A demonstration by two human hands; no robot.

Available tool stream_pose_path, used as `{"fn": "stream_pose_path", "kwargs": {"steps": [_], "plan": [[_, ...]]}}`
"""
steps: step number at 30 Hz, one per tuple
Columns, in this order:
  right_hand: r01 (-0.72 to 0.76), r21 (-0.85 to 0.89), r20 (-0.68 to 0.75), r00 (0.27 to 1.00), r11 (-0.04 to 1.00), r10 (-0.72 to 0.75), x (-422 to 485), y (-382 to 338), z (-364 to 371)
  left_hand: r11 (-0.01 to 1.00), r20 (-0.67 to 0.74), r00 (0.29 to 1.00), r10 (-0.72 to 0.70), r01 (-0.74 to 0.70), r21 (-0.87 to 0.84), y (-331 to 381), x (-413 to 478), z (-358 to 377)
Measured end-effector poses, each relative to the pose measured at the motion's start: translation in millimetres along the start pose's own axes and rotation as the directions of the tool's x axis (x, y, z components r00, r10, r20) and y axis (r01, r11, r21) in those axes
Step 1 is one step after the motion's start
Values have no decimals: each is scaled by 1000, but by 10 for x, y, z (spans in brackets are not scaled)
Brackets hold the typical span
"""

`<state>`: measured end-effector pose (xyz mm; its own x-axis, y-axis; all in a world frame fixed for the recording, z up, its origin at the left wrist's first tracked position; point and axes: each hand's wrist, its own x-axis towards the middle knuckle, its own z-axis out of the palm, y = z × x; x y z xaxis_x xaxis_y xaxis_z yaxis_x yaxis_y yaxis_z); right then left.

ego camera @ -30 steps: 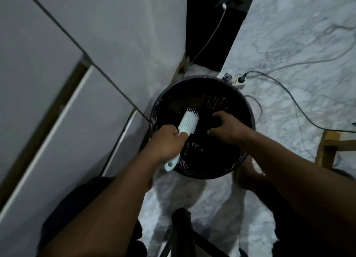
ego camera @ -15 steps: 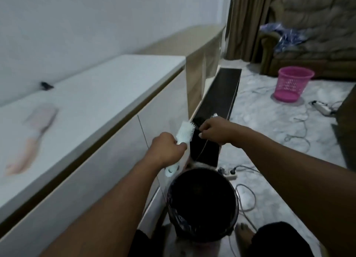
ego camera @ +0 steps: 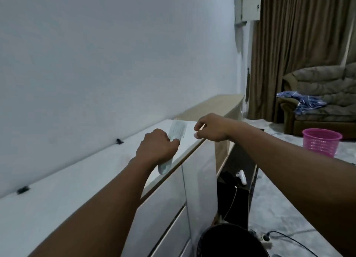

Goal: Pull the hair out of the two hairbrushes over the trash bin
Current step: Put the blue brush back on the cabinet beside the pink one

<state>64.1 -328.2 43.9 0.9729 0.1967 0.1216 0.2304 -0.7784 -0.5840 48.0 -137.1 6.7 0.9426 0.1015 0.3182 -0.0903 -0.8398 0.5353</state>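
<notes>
The left hand (ego camera: 157, 150) is gripping the white hairbrush (ego camera: 173, 139) above the counter (ego camera: 77, 179), apparently setting it down; the right hand (ego camera: 211, 127) is hovering pinched, seemingly empty.

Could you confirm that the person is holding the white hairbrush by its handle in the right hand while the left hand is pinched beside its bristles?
Not quite: the hands are swapped. In the head view the left hand grips the white hairbrush by its handle, and the right hand is pinched beside the bristles.

No text, label, brand, number or sign can be read anywhere in this view.
</notes>
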Motion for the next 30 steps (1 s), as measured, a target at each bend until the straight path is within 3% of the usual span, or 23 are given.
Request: {"fn": "stream_pose_path", "kwargs": {"steps": [10,16,30], "plan": [[208,-35,80,975,977,-205,387,-1097,455,979,-271,945,-181,200,48,-878,41,-940],[280,-64,166,949,958,-266,625,-1439,903,943,-330,906,-266,315,104,-1377,8,-1060],[96,-76,274,959,993,-72,850,-1364,2049,852,-214,898,-385,435,292,-2184,-121,-575]]}}
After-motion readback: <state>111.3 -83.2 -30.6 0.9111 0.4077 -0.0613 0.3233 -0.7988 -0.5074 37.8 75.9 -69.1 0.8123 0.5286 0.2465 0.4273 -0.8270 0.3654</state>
